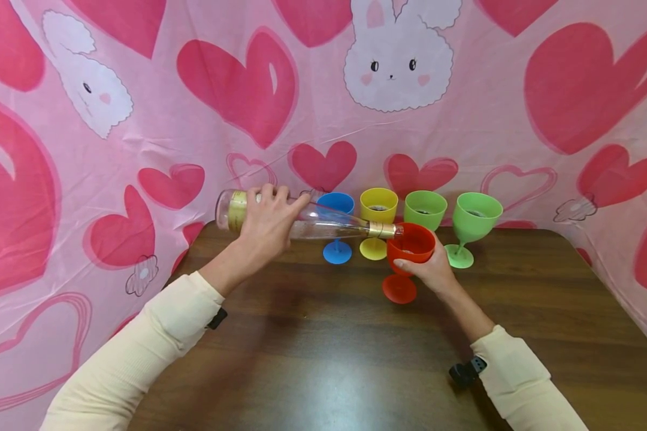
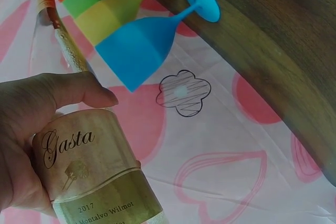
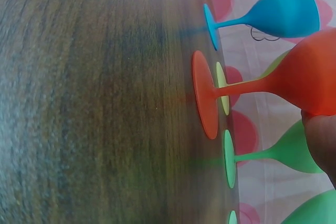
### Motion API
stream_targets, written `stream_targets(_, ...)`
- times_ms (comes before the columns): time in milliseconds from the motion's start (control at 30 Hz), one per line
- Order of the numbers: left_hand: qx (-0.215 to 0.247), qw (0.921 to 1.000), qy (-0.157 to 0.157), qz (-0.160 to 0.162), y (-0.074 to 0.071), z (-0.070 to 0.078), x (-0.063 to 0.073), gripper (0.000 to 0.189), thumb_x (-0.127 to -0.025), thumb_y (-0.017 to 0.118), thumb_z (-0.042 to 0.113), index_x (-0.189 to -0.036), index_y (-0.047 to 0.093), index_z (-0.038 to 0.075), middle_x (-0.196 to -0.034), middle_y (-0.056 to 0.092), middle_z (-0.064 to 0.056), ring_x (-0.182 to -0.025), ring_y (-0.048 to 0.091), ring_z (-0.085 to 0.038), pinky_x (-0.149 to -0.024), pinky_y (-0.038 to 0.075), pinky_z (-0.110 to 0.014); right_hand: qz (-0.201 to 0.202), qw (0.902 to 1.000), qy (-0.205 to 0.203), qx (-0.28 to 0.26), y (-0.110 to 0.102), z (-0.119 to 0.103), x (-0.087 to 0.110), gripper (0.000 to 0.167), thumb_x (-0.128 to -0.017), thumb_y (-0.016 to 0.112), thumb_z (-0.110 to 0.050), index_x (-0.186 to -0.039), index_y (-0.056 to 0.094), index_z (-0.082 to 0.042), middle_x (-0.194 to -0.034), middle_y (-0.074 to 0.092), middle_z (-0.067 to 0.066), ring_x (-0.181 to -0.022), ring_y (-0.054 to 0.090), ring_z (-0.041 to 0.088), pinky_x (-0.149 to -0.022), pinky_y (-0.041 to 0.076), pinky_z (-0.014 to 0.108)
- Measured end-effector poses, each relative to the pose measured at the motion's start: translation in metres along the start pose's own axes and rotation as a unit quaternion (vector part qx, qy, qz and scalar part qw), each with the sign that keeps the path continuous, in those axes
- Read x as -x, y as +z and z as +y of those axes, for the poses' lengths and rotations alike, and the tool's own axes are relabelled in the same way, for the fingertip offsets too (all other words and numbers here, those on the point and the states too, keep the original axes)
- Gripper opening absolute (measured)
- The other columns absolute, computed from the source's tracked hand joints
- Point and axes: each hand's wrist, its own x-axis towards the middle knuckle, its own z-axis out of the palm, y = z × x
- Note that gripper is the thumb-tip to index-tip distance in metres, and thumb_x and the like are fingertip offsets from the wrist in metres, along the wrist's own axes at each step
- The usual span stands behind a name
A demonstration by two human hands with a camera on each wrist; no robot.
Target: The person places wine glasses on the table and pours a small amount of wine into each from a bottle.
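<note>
My left hand (image 1: pixel 268 220) grips a clear glass wine bottle (image 1: pixel 329 224) round its body. The bottle lies almost level, its neck pointing right and its mouth at the rim of a red goblet (image 1: pixel 399 290). Around that goblet's bowl my right hand (image 1: pixel 435 266) is curled, the thumb on the near side. A little liquid shows in the red bowl. In the left wrist view the bottle label (image 2: pixel 84 145) reads "Gasta". The right wrist view shows the red goblet's stem and base upright above the wood; whether the base touches the table I cannot tell.
Behind stand a blue goblet (image 1: pixel 336 252), a yellow goblet (image 1: pixel 379 203), a green goblet (image 1: pixel 425 209) and another green goblet (image 1: pixel 477 221). Dark liquid shows in the yellow and green ones. A pink heart-patterned cloth (image 1: pixel 323 90) hangs behind the brown wooden table (image 1: pixel 323 359).
</note>
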Motion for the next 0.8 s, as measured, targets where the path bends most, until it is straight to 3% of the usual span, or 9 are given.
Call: stream_targets(800,-0.016,0.9998,0.008,0.012,-0.0021,0.001,0.0004,0.081,-0.065,0.09,0.02,-0.135,0.05,0.025,-0.119,0.063,-0.019,-0.118,0.056,-0.039,-0.099,0.043,-0.058,-0.001,1.0,-0.004,0.001,0.0001,0.0008,0.0005,0.071,-0.077,0.077,0.006,-0.141,0.046,0.005,-0.113,0.06,-0.026,-0.107,0.057,0.001,-0.085,0.052,0.011)
